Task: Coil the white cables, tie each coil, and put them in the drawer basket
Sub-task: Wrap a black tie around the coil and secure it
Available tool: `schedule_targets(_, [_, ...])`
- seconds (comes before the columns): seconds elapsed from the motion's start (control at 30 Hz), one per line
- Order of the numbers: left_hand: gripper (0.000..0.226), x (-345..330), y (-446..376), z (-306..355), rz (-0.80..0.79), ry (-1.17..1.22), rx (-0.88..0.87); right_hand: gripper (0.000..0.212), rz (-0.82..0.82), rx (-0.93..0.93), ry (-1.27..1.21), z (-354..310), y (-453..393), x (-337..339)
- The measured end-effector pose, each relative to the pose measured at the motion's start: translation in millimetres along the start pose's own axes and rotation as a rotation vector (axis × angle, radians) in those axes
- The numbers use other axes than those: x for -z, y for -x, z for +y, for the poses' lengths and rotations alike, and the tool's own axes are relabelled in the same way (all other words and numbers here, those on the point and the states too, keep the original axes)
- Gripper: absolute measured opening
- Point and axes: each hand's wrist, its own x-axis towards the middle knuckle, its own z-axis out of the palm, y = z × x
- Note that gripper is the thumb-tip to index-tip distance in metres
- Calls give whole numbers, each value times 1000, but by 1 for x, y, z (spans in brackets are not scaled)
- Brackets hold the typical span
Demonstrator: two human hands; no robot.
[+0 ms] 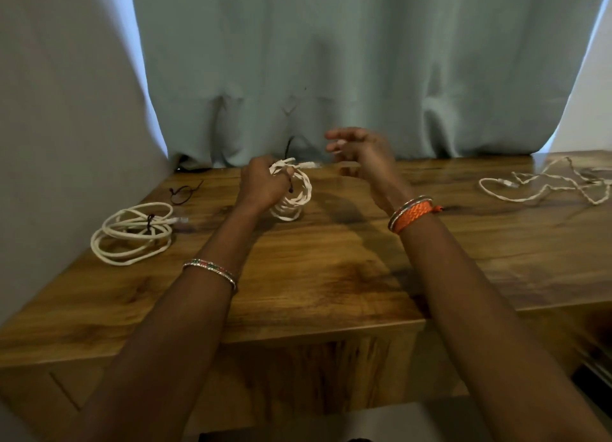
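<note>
We see both forearms reaching forward over the wooden bench. The left hand is raised a little above the bench top, knuckles toward us, its fingers curled round a braided white cable coil that hangs below and to the right of the fist; a plug end pokes out to the right past the fingers, and a thin dark tie shows against the coil beside the fingers. The right hand is lifted higher and further back, in front of the pale green curtain, its fingers loosely bent and pointing left toward the coil, holding nothing that we can make out; motion blur softens the fingertips. An orange woven band and a metal bangle sit on the right wrist, and beaded bangles on the left forearm.

On the bench at the left lies a tied white cable coil, with a dark tie across it. Just behind it lies a loose dark tie. Well apart at the far right an uncoiled white cable sprawls on the bench.
</note>
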Motion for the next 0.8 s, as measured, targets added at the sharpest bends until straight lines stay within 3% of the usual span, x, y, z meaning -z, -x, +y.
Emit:
schedule_targets(0.1, [17, -1, -4, 0, -40, 44, 10, 39, -18, 206, 330, 12, 2, -11])
schedule_targets(0.23, [19, 0, -4, -3, -53, 43, -8, 55, -83, 348, 509, 17, 5, -20])
schedule_targets(0.37, [21, -1, -4, -4, -25, 31, -21, 20, -61, 80, 168, 9, 8, -25])
schedule_targets(0.43, [21, -2, -3, -5, -4, 9, -28, 37, -101, -7, 204, 7, 10, -24])
schedule_targets(0.5, [18, -2, -1, -2, 0, -13, -51, 40, -162, 41, 330, 8, 11, -26])
schedule_targets(0.6, [16, 0, -1, -1, -23, 10, -56, 28, -234, 86, 210, 6, 14, -31])
schedule_targets(0.7, [18, 5, -6, -6, -62, 158, 35, 28, -228, 52, 104, 1, 15, -30])
schedule_targets(0.8, [12, 6, -7, -7, -88, 336, 157, 20, -224, 93, 183, 2, 13, -27])
